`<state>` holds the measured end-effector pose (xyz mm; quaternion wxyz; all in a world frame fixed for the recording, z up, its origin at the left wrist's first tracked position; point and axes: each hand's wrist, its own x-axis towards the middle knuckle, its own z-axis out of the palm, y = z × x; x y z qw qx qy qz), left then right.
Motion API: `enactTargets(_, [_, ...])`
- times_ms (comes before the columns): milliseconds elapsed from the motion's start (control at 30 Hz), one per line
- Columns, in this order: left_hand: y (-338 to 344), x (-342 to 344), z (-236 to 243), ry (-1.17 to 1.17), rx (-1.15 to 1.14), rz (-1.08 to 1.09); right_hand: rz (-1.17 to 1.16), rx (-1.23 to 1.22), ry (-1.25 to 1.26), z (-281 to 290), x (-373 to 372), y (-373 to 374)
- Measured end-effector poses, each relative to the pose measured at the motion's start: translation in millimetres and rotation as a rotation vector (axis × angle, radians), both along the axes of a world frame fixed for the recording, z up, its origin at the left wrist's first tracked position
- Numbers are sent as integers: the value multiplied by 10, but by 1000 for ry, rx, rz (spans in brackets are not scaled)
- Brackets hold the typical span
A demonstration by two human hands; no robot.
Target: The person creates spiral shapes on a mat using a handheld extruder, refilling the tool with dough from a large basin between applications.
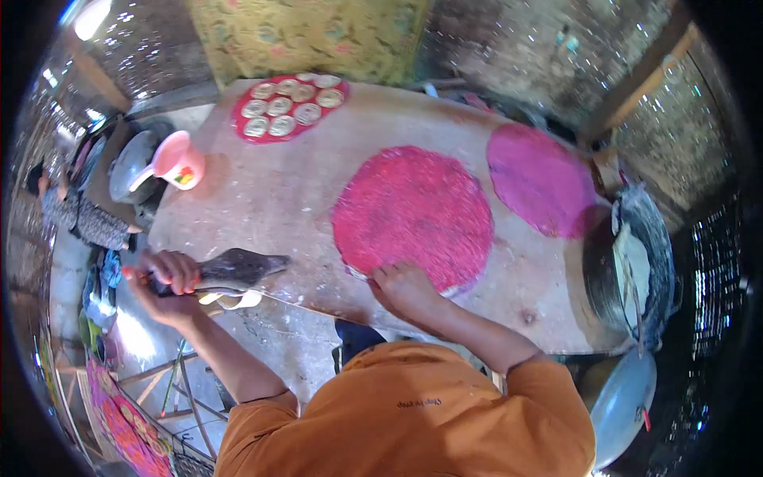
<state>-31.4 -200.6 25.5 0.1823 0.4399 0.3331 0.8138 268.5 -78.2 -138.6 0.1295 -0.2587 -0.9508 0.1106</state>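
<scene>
Out to the left, past the table's near edge, my left hand point(163, 282) is wrapped round a dark, pointed bag point(238, 269) that looks like a piping bag. Its narrow tip points right, toward the table. My right hand point(401, 288) is closed at the near rim of a large round red-pink mat point(413, 211), seeming to pinch its edge. A little whitish material shows at that rim, left of the fingers. At the far left of the table, several pale dough coils point(279, 106) sit on a smaller red mat point(241, 119).
A purple-pink round mat point(540, 179) lies at the table's right. Beside it stands a deep pot point(600, 262) holding pale batter point(630, 266). A pink mug point(181, 163) stands at the left edge. Below right is a grey basin point(624, 405). Another person point(91, 219) is at far left.
</scene>
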Motion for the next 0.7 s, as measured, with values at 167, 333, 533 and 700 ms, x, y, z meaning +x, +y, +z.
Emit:
enactTargets(167, [23,26,33,-13,5,39,55,-270,85,121,102,80])
enactTargets(333, [-117,184,504,-1,101,-230,74,-279,343,770,288,20])
enactTargets(533, [771,843,313,-519,33,-358,-186,-666,464,793,501,-261])
enactTargets(700, [1054,1439,-461,952,-615,-457,-441,-659,591,753,1208,-84])
